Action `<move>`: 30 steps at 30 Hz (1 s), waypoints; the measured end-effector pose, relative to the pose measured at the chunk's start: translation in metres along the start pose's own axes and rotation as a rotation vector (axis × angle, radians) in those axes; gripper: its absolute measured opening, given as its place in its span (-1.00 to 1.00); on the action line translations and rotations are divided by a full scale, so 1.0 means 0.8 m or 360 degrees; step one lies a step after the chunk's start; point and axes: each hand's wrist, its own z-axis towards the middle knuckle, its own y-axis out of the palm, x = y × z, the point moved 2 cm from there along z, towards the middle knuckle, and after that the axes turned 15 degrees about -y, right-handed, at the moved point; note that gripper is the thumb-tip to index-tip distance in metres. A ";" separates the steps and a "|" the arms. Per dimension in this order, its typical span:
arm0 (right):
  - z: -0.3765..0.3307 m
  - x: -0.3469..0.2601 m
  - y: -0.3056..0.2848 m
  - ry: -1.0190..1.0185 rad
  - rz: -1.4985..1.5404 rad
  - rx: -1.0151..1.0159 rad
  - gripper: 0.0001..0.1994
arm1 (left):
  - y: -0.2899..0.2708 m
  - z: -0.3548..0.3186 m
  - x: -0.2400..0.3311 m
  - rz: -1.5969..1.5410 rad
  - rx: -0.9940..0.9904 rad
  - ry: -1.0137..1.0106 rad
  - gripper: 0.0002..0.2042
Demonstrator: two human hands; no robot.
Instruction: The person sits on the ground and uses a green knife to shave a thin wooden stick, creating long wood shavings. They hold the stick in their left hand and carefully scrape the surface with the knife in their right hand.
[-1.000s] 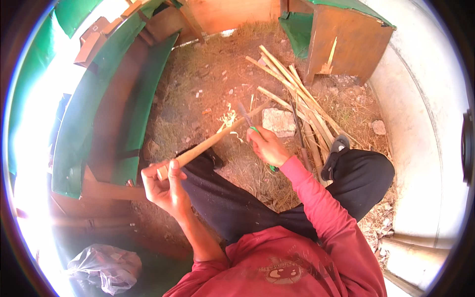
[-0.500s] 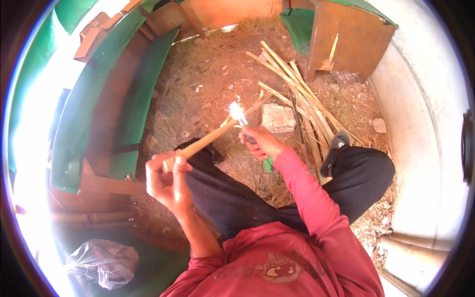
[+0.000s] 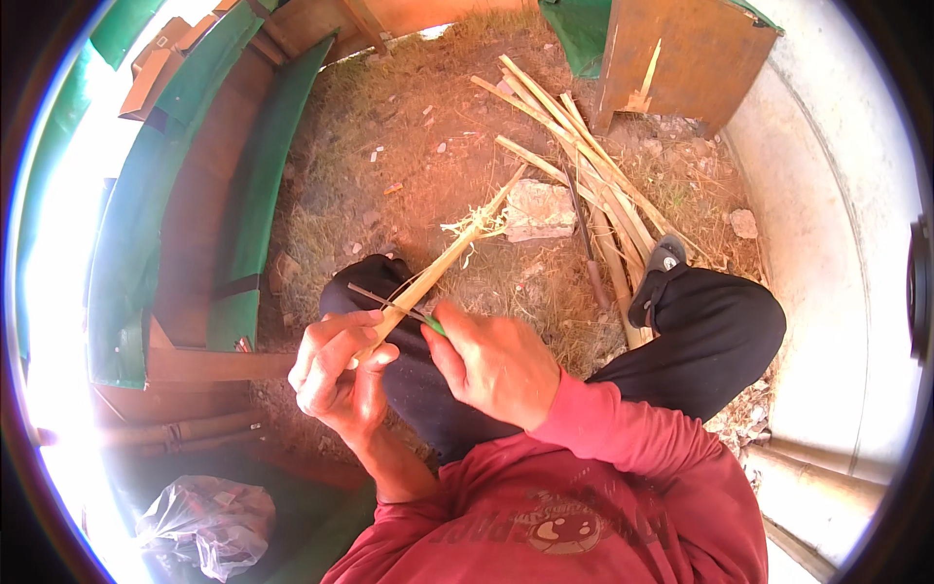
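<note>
My left hand (image 3: 336, 375) is closed round the near end of a pale bamboo strip (image 3: 436, 273), which slants away toward a stone block (image 3: 541, 209). Curled shavings (image 3: 477, 226) bunch up along the strip near its far end. In my right hand (image 3: 496, 365) is a green-handled knife (image 3: 389, 305), the fingers wrapped round the handle. Its blade lies across the strip just beyond my left fingers. The right fist hides most of the handle.
Several bamboo strips (image 3: 593, 165) lie piled on the ground at the far right, with a long dark-bladed tool (image 3: 589, 234) beside them. A green-covered bench (image 3: 229, 214) runs along the left. A wooden cabinet (image 3: 681, 68) stands far right; a plastic bag (image 3: 209, 521) lies near left.
My right hand has come back toward my left, bringing the knife from the strip's far part to near my left fingers. The bright glare on the blade is gone.
</note>
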 end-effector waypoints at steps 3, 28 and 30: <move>0.000 0.003 0.008 -0.0013 -0.0183 0.0015 -0.84 | 0.000 0.001 0.004 0.0011 0.0088 -0.0074 -0.75; 0.011 0.020 0.012 0.0182 0.0047 0.0146 -0.82 | 0.025 -0.007 0.017 -0.0309 0.0500 -0.0575 -0.83; 0.011 0.018 0.019 0.0183 0.0021 0.0078 -0.81 | 0.025 -0.010 0.020 -0.0267 0.0530 -0.0573 -0.82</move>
